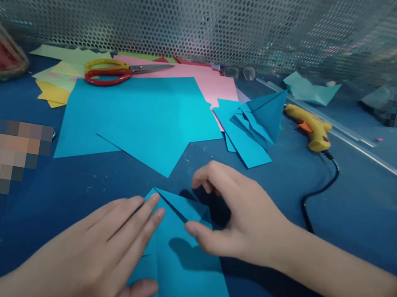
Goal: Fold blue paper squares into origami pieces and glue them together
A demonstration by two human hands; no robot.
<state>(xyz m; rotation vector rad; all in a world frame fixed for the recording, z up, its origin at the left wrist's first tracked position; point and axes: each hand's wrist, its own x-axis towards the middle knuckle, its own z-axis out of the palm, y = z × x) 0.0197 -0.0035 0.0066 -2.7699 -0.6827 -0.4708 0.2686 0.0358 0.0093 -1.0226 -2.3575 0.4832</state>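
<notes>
A blue sheet of paper (186,272) lies at the bottom centre, with a lengthwise crease and its top right corner folded over as a partly raised flap (187,207). My left hand (103,249) lies flat on the sheet's left part, fingers stretched out and fingertips at the top corner. Over the right edge is my right hand (236,215), thumb and curled fingers apart, the thumb tip beside the flap. Nothing shows between its fingers.
Blue sheets (132,113) lie ahead, with scissors (108,73) on their far edge. Folded blue pieces (259,123), a yellow glue gun (310,128) with a black cord, and clear sticks (381,160) are at the right. Perforated metal (204,19) stands behind.
</notes>
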